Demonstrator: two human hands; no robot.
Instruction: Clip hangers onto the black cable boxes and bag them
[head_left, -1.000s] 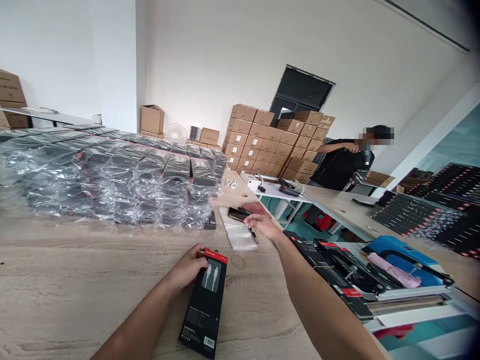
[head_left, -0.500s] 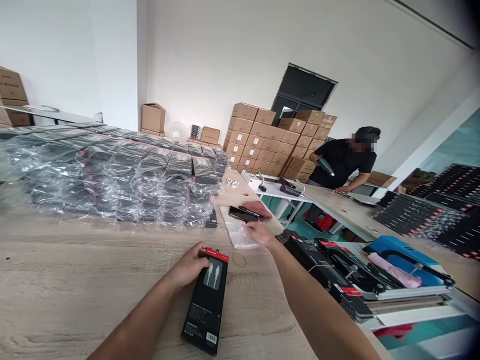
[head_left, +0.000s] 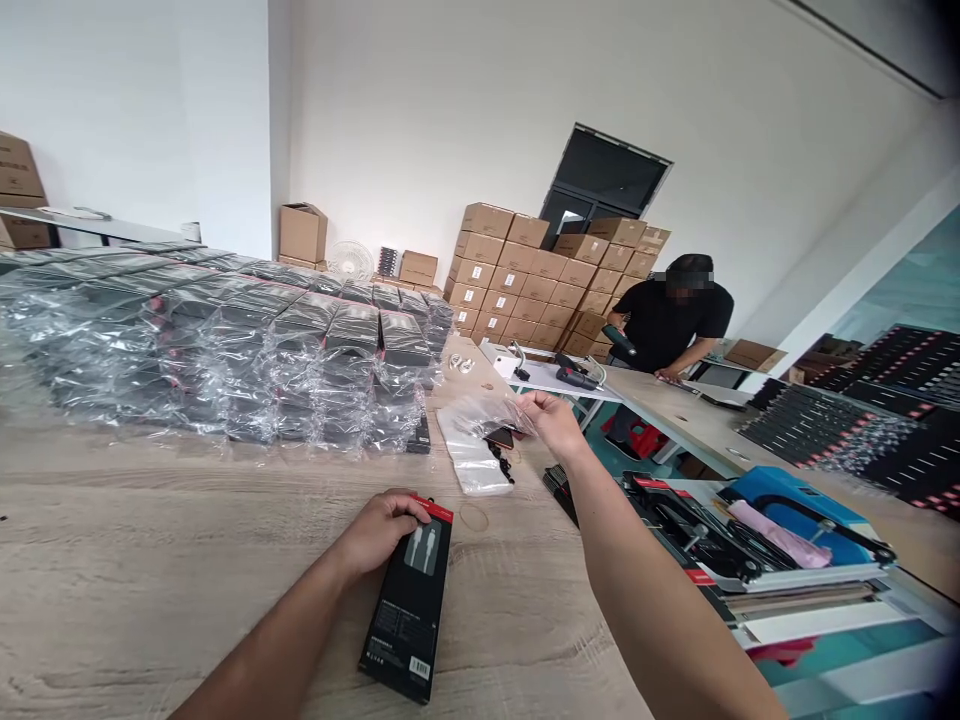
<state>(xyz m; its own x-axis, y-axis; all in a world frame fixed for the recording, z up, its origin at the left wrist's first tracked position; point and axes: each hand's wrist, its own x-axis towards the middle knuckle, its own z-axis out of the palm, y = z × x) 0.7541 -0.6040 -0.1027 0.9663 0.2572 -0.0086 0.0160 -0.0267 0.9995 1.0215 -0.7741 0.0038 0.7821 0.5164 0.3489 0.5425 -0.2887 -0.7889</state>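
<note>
My left hand [head_left: 386,530] is closed around the upper left edge of a black and red cable box [head_left: 407,605] on the wooden table. Through the box's window a white cable shows. My right hand [head_left: 551,420], farther out and to the right, pinches a clear plastic bag [head_left: 495,412] raised above the table. Beneath it lies a stack of clear bags [head_left: 476,465], with small dark items partly hidden behind the raised bag. A rubber band [head_left: 473,517] rests between the box and the stack.
Plastic-wrapped black boxes [head_left: 292,375] are piled along the table's left and back. Right of the table are more black boxes and a blue machine [head_left: 802,510]. Across the room a person [head_left: 671,315] in black stands at another table, near stacked cartons [head_left: 517,280].
My right hand has lifted a clear bag off the stack, moving up and slightly right. My left hand stays on the cable box. The person across the room has shifted left.
</note>
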